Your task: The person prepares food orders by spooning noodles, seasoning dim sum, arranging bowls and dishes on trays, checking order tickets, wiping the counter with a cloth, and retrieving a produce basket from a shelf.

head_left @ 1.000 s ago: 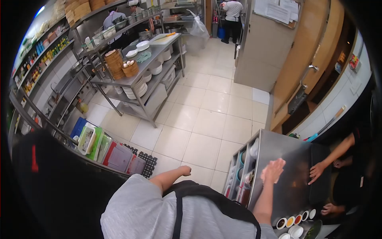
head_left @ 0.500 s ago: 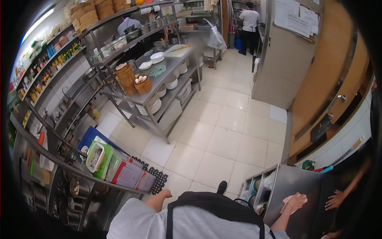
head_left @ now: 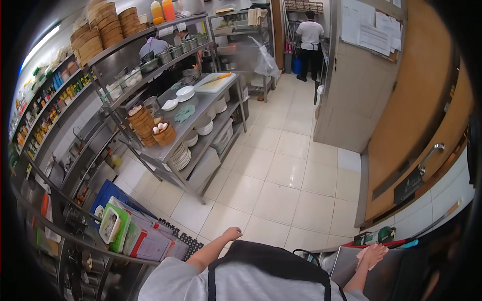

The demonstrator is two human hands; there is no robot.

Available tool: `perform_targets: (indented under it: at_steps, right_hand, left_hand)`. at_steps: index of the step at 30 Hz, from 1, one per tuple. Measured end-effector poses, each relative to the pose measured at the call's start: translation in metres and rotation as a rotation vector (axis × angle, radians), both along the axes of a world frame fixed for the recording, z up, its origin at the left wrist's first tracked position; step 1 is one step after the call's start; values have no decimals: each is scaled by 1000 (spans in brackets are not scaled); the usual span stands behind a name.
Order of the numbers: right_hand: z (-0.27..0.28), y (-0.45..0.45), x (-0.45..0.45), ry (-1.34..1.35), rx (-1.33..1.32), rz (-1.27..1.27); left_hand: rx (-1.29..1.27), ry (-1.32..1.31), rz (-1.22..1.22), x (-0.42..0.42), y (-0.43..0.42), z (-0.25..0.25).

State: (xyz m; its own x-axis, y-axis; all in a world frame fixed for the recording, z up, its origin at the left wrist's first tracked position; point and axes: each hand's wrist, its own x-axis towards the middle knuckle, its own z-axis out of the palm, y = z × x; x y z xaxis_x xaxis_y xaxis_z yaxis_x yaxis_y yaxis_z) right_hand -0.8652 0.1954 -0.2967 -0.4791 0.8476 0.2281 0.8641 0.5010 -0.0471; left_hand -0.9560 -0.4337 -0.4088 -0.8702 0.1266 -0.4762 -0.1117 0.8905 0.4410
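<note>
My right hand [head_left: 374,255] lies over a pale pink cloth [head_left: 360,257], pressing it onto the steel counter [head_left: 346,266] at my lower right. Its fingers are stretched together across the cloth and reach close to the counter's far edge. My left hand [head_left: 232,234] hangs in front of my black apron [head_left: 266,258], above the tiled floor. The fingers of that hand are loosely curled, and nothing shows in them.
A steel worktable [head_left: 150,153] with bamboo steamers [head_left: 142,125], bowls and a cutting board [head_left: 216,84] stands ahead to the left. Wooden doors [head_left: 427,150] line the right. A person in white [head_left: 310,35] stands far back. Folders and a plastic tub [head_left: 109,226] are at left.
My right hand and the cloth have moved toward the counter's far edge. My left hand has come forward over the floor. A nearby person's hand at the right is now barely visible.
</note>
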Motion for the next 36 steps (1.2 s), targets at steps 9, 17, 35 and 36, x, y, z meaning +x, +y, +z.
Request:
perform_targets:
  at_steps: [9,17,35,36]
  right_hand:
    - [5,30,-43,-133,-36,-466]
    - [-36,0,-46,-131,8,-211]
    - [3,-211,-99,13,-426,121]
    - [-14,-208,-109,370,-653,92]
  left_hand:
    - [-14,-42,-40,-44,-37,-27]
    - [-301,-344,-108,-53,-185,-74]
    - [23,-2,87,-274,-206,-37]
    - [14,-26,61,-270,-203,-41]
